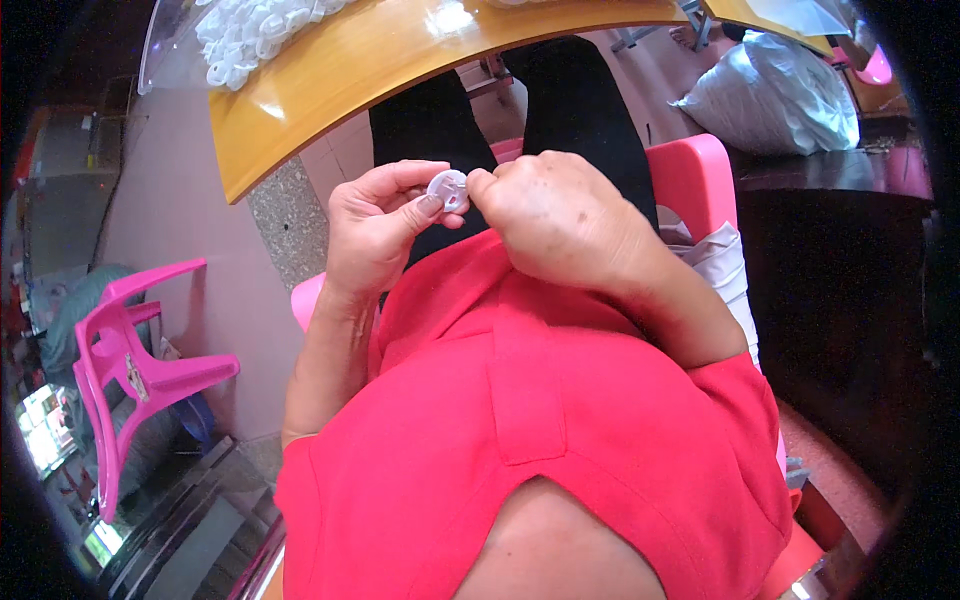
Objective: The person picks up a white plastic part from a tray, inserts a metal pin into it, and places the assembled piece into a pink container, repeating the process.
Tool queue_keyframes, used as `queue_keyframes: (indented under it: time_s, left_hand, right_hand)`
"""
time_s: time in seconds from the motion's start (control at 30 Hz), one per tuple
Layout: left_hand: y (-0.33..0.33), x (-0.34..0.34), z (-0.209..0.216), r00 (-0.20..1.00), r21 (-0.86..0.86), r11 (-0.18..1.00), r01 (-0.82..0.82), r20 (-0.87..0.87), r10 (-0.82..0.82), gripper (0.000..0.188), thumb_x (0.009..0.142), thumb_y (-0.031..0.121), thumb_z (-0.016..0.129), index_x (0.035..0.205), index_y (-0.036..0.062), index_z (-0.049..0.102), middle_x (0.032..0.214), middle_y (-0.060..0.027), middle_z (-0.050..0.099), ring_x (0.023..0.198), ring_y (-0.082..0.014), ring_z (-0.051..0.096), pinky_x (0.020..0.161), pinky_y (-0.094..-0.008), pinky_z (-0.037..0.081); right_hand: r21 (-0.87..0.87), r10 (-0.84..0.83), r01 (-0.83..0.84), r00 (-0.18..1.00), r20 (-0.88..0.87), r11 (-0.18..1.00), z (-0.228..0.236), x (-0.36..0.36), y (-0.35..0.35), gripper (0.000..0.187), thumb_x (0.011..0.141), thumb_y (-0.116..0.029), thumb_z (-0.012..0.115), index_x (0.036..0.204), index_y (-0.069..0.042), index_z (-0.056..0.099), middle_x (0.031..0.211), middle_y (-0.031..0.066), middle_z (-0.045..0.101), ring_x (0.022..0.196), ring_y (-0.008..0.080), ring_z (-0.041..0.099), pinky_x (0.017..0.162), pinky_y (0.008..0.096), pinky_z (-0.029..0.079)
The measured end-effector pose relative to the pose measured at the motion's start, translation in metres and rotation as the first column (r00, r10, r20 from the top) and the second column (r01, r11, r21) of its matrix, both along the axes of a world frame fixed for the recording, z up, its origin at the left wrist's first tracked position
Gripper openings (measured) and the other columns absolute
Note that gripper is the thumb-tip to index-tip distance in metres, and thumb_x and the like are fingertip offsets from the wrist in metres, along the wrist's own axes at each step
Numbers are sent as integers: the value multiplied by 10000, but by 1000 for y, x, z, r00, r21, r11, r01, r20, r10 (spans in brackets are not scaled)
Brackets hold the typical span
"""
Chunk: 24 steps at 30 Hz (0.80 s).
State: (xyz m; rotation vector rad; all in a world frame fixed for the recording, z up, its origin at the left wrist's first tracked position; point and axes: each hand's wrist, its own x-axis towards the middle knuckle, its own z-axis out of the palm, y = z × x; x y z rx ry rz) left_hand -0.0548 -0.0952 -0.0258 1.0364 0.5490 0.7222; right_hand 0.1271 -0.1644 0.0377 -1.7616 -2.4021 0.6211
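Above my lap, my left hand (385,215) pinches a small round white plastic piece (447,190) between thumb and fingers. It looks like a disc with a raised rim and small slots in its face. My right hand (560,215) is closed, its thumb and curled forefinger meeting at the disc's right edge. Whether those fingertips grip a part of the disc or some other small thing is hidden by the hand.
Ahead is a yellow wooden table (330,125) with a heap of small white plastic parts (262,35) at its left. A pink plastic stool (140,365) lies tipped at the left. A stuffed white sack (775,95) sits on the far right. I sit on a pink chair (700,170).
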Motion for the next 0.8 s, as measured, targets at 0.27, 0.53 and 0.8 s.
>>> queue_keyframes:
  time_s: [0.27, 0.53, 0.8]
  left_hand:
    - [10, -1, 3, 997, -165, 986, 12, 82, 2, 321, 873, 18, 599, 1182, -50, 549, 1025, -152, 641, 884, -210, 638, 761, -309, 547]
    - [9, -1, -3, 992, -223, 973, -49, 105, 74, 292, 855, -5, 612, 1144, -34, 578, 1010, -125, 646, 884, -176, 633, 760, -291, 544]
    - [6, 0, -2, 988, -229, 972, -57, 125, 87, 288, 852, -4, 619, 1134, -43, 577, 1019, -134, 642, 889, -183, 634, 775, -296, 552]
  right_hand:
    - [27, -190, 261, 765, -615, 965, -33, -6, 0, 190, 861, -15, 499, 1016, 17, 604, 729, 226, 603, 667, 344, 632, 583, 356, 484]
    - [-128, -327, 330, 667, -669, 935, -39, -17, 0, 230, 898, -3, 463, 1083, 4, 600, 596, 79, 534, 539, 111, 519, 503, 268, 417]
    - [133, -191, 335, 772, -606, 933, -45, -21, -2, 60, 817, -28, 501, 860, 9, 520, 689, 238, 587, 669, 416, 600, 591, 484, 486]
